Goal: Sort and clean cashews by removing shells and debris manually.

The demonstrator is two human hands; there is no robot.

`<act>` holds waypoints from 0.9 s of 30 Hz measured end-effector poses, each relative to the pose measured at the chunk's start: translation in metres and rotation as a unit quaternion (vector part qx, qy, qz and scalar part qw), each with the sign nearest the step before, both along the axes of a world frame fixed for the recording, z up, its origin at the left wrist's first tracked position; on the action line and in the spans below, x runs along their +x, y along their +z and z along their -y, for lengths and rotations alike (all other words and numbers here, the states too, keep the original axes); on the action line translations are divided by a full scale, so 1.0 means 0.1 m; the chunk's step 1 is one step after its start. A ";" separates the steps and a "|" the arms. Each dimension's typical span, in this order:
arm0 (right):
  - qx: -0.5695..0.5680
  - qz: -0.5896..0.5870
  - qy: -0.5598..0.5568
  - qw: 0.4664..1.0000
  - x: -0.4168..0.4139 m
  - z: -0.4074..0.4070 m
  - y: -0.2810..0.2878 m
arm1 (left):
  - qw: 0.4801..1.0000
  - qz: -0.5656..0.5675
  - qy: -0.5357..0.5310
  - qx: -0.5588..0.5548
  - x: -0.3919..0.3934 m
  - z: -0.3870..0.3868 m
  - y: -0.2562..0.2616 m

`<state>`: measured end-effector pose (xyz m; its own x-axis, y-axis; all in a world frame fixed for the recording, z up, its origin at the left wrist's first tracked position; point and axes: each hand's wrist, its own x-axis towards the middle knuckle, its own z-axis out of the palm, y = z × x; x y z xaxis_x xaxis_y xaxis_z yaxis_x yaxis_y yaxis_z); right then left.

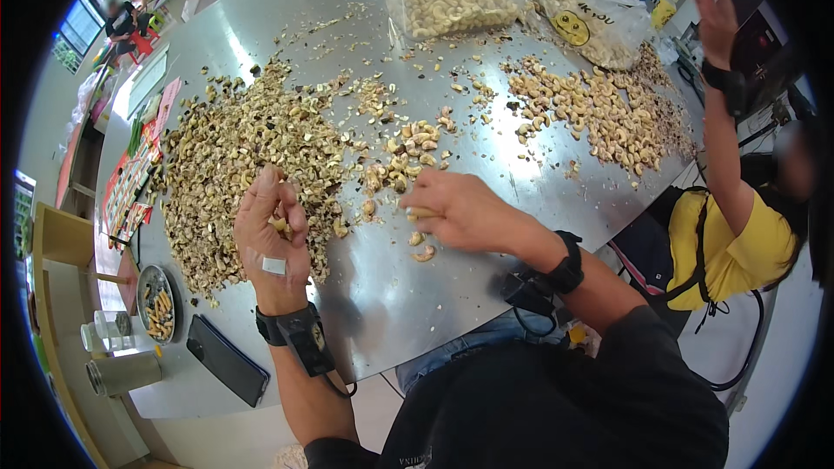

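Observation:
On the metal table (417,312), a large heap of cashew pieces and skins (254,124) lies at the left. My left hand (270,228), with a white patch on it, is over the heap's near edge, its fingers curled around a cashew (280,224). My right hand (456,208) is just above the tabletop to the right of it; a small pale tool handle shows between its fingers, its tip hidden. A small group of whole cashews (417,143) lies just beyond my right hand, and a few loose cashews (423,253) lie below its fingers.
Another cashew pile (606,111) spreads at the right, near a plastic bag of cashews (593,26) and a clear tub of cashews (456,3). A dish of cigarette butts (156,306), a phone (228,359) and a metal canister (124,374) are at the near left. A co-worker in yellow sits at the right, one hand raised.

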<state>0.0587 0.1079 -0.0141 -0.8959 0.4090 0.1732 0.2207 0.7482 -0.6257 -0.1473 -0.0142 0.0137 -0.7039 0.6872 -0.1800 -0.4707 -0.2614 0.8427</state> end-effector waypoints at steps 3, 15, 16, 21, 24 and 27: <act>0.031 0.036 0.010 0.999 -0.08 0.01 -0.07 | 1.000 0.004 0.001 0.003 -0.01 0.01 0.01; 0.191 0.037 -0.230 0.953 0.92 -0.88 -0.04 | 1.000 -0.006 0.009 0.012 -0.02 0.03 0.03; 0.243 0.073 -0.280 0.926 1.02 -0.94 0.05 | 1.000 -0.010 0.013 0.013 -0.02 0.05 0.05; 0.229 0.078 -0.429 0.870 1.39 -1.11 0.11 | 0.999 -0.034 0.009 0.016 0.03 0.03 0.06; -0.120 -0.043 -0.265 0.956 0.96 -0.58 0.22 | 0.999 -0.044 -0.004 0.005 0.02 0.02 0.00; -0.035 -0.060 -0.034 0.997 0.57 -0.05 0.08 | 0.998 -0.051 -0.040 0.007 0.01 0.02 -0.06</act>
